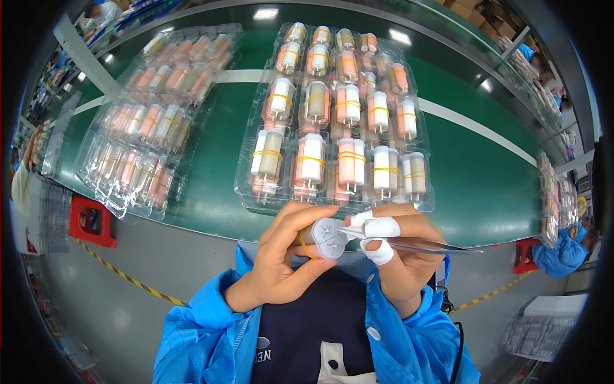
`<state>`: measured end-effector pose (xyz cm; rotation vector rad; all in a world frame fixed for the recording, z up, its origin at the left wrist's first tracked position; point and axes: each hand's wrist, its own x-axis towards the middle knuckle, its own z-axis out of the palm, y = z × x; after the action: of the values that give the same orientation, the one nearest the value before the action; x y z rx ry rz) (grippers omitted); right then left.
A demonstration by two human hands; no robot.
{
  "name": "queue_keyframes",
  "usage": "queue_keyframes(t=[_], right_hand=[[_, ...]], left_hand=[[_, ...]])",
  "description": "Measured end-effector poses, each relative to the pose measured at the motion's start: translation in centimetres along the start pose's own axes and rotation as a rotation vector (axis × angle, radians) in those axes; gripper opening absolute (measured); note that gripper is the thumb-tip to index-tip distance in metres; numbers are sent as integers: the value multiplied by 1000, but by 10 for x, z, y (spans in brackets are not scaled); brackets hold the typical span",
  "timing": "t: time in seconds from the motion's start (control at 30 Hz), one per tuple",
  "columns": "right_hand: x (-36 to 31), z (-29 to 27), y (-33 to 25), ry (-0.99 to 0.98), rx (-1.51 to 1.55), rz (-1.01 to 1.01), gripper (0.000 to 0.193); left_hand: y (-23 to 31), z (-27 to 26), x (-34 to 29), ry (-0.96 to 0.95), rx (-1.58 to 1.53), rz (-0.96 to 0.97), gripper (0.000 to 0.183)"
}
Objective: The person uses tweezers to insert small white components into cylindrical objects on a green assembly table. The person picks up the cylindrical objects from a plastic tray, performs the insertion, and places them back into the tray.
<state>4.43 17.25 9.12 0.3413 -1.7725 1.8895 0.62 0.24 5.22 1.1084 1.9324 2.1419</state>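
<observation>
My left hand (279, 261) is closed round a bundle of small cylinders (330, 237), tilted so that its pale grey, three-lobed end with cross-shaped marks faces up. A yellow rubber band runs round the bundle beneath that end. White wraps cover several fingertips of my right hand (403, 246), which grips metal tweezers (435, 244). The tweezers' tips meet the right side of the grey end; whether they hold anything there is too small to tell. Just beyond both hands lies a clear plastic tray (256, 203) with rows of white, pink and grey banded cylinder bundles.
Both trays rest on a green work surface (220, 144). More clear trays (102, 169) of similar bundles lie to the left. Red stools (93, 221) stand on the grey floor at either side. Someone in blue (563, 253) is at the far right.
</observation>
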Motion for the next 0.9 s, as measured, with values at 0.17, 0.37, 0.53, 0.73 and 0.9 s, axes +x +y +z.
queue_keyframes(t=[0.17,0.37,0.53,0.73,0.9], right_hand=[[0,1,1,-21,-25,9,19],[4,0,4,-75,-97,-61,19],[6,0,5,-102,-155,-92,18],[7,1,5,-107,-162,-60,17],[13,0,2,-147,-178,-28,14]], left_hand=[[0,-2,-2,-4,96,7,55],[2,-1,-1,7,158,24,54],[3,-1,0,35,216,38,52],[5,-1,2,61,299,63,49],[10,3,6,96,319,77,51]])
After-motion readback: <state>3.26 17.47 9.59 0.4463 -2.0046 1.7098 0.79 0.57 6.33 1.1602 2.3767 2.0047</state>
